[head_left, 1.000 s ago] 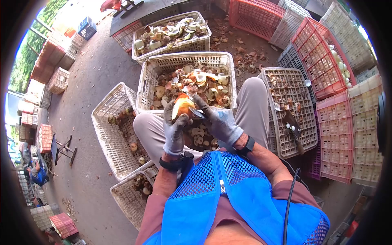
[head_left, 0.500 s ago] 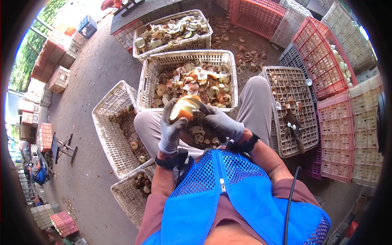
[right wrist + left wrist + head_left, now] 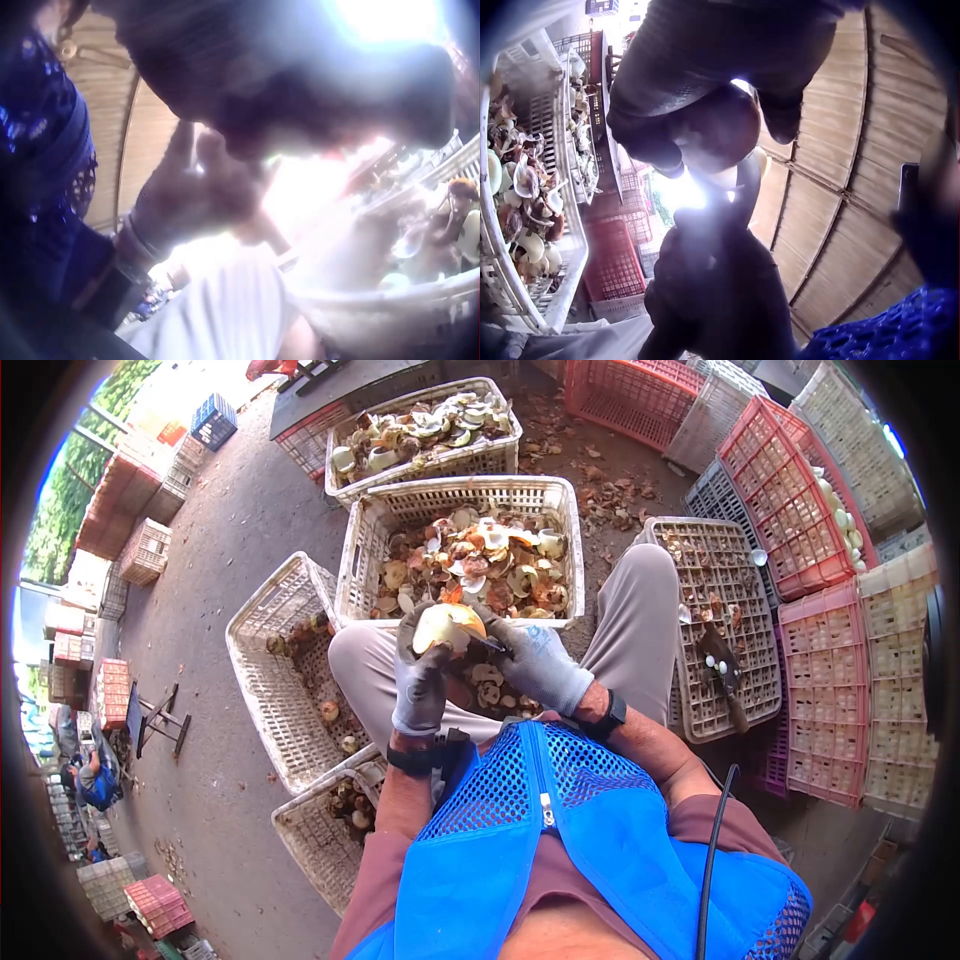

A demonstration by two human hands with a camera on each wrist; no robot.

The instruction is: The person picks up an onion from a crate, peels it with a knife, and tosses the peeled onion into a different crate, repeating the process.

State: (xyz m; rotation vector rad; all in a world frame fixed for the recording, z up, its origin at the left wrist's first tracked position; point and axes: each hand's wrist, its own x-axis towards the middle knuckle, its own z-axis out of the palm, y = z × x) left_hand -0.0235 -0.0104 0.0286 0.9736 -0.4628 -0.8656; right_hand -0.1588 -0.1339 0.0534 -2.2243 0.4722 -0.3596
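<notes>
In the head view, a large onion point(image 3: 440, 626) sits over the near rim of a scrap crate, its pale flesh partly bared and some orange-brown skin left. My gloved left hand point(image 3: 420, 685) cups it from the left, thumb in front. The gloved right hand point(image 3: 545, 663) holds a small knife, whose dark blade point(image 3: 488, 641) lies at the onion's right side. The fingers hide the knife's handle. In the left wrist view the onion point(image 3: 716, 131) is dark and backlit between the gloves; the right wrist view is washed out by glare.
White crates of onion peelings point(image 3: 470, 560) stand before my knees. On the left, another crate point(image 3: 285, 670) has a few onions. An upturned crate point(image 3: 715, 630) at right carries a dark flat tool point(image 3: 722, 670) with a handle. Red crates point(image 3: 785, 500) are stacked beyond it.
The right hand has rolled in and back against the onion. The onion has turned in the left hand, and more pale flesh faces up than a second ago.
</notes>
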